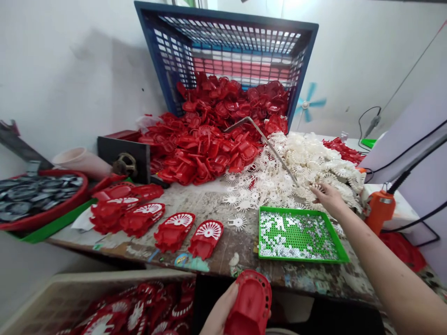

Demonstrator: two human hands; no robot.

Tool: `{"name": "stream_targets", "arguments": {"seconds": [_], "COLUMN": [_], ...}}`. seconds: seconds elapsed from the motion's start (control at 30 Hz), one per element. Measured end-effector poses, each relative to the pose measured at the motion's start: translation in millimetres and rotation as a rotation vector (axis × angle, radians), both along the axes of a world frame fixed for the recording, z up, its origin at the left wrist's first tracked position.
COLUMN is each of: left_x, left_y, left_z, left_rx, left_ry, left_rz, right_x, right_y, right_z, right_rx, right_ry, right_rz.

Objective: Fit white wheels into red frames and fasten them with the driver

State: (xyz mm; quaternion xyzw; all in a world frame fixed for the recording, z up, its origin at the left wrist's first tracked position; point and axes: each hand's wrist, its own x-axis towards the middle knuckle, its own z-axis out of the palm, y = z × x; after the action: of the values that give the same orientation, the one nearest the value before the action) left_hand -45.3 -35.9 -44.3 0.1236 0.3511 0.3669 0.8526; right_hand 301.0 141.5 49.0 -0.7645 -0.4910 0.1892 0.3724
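At the bottom edge, my left hand (220,309) grips a red plastic shell (248,302) with a rounded end and a row of holes along its rim. My right hand (328,196) reaches to the near side of a heap of white spoked plastic pieces (296,156); its fingers are pinched on one of them, partly hidden. Below that hand lies a green tray (296,257) holding many small shiny metal parts. Left of the tray, red shells with white spoked pieces set in them (206,238) stand in a row on the worktable (223,256).
A tipped blue crate (226,16) spills red shells (202,149) over the table. A bent metal rod (272,146) crosses the heaps. An orange-handled power tool (380,209) stands right. A red basin of dark parts (84,190) sits left; a pale crate (42,298) holds assembled shells below.
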Motion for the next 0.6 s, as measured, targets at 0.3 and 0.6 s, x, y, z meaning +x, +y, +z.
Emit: {"name": "stream_targets", "arguments": {"seconds": [0.3, 0.6], "left_x": [14, 31], "left_y": [19, 32], "left_z": [16.1, 20.3], "left_rx": [0.232, 0.438], "left_ry": [0.161, 0.194], "left_rz": [0.315, 0.394], "right_x": [-79, -176], "right_y": [-62, -115], "right_z": [18.3, -21.1], "right_rx": [0.088, -0.081], "right_ry": [0.357, 0.576], "right_rz": [0.335, 0.736]}}
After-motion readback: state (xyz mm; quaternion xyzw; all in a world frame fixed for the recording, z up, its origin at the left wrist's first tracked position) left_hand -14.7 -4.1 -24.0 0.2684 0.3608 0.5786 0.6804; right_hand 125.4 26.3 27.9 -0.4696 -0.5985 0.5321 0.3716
